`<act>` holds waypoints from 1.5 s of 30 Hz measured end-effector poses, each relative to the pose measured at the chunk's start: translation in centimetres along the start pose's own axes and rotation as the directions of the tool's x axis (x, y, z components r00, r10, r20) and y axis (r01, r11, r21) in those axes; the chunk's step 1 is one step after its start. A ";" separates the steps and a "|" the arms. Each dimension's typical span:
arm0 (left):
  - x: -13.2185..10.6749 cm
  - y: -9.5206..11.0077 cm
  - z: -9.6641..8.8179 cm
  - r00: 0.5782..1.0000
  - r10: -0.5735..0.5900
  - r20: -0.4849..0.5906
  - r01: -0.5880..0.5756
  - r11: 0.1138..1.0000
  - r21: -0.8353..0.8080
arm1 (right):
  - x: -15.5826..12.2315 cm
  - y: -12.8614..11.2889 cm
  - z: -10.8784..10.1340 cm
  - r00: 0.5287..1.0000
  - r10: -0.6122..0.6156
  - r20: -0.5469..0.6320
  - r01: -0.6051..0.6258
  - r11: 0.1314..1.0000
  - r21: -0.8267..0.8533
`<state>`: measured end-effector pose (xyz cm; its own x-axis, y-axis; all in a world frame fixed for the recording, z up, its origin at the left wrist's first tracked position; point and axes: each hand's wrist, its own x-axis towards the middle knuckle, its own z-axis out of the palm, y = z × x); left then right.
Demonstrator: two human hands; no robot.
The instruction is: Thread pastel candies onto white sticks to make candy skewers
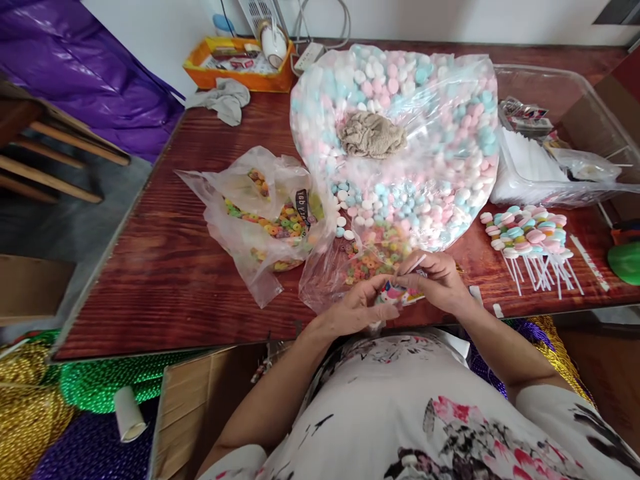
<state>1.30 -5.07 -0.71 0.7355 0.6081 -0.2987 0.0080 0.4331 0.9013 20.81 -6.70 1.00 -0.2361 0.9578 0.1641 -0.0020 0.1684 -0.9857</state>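
Close to the table's front edge my two hands meet. Between the fingertips of my right hand point(437, 283) is a thin white stick point(414, 264). My left hand point(353, 311) has its fingertips drawn up against the right ones; what they hold, if anything, is hidden. A small packet with colourful print point(395, 291) shows beneath my fingers. Just beyond lies clear plastic with colourful ring-shaped pieces point(373, 257). Behind it a large clear bag point(450, 193) bulges with pink, white and blue round candies, a crumpled brown cloth point(373, 135) on top.
At left an opened bag of coloured rings point(280, 223) lies on the table point(135, 267). At right are candy pieces on white sticks point(530, 232), a clear bin point(565, 80) with white papers, and a green object point(626, 261). An orange tray point(270, 81) and grey cloth point(227, 100) sit behind.
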 end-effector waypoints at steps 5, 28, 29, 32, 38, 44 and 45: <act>-0.4 -0.4 -0.2 0.996 0.004 -0.094 -0.015 0.994 -0.112 | 0.7 -1.9 -0.6 1.000 0.015 0.003 -0.016 0.998 0.054; 0.9 -2.5 0.7 0.859 0.254 -0.445 -0.231 0.967 0.105 | -1.2 2.8 3.7 0.945 0.000 -0.328 0.011 0.999 0.031; 0.7 -2.6 0.6 0.873 0.249 -0.418 -0.231 0.968 0.096 | -1.1 3.0 3.9 0.936 -0.013 -0.352 0.032 0.998 0.049; 0.2 -2.8 0.2 0.927 0.191 -0.323 -0.194 0.981 0.025 | -1.0 3.4 4.1 0.938 -0.102 -0.331 0.106 0.994 -0.006; -0.7 -2.0 -0.3 0.981 0.118 -0.156 -0.094 0.984 0.153 | -1.5 3.4 3.9 0.915 -0.202 -0.348 0.146 0.972 -0.182; -0.8 -0.8 -0.5 0.999 0.018 0.045 -0.022 0.995 0.096 | -1.7 3.7 4.7 0.974 0.132 -0.183 -0.066 0.943 0.328; -0.8 -0.9 -0.4 0.999 -0.003 0.034 0.002 0.999 0.035 | -1.6 3.8 4.7 0.973 0.190 -0.129 -0.121 0.901 0.418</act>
<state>0.44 -5.63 -1.44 0.7581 0.5838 -0.2908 0.0331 0.4108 0.9111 16.59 -8.73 -3.14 -0.1049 0.9942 -0.0231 -0.3790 -0.0614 -0.9233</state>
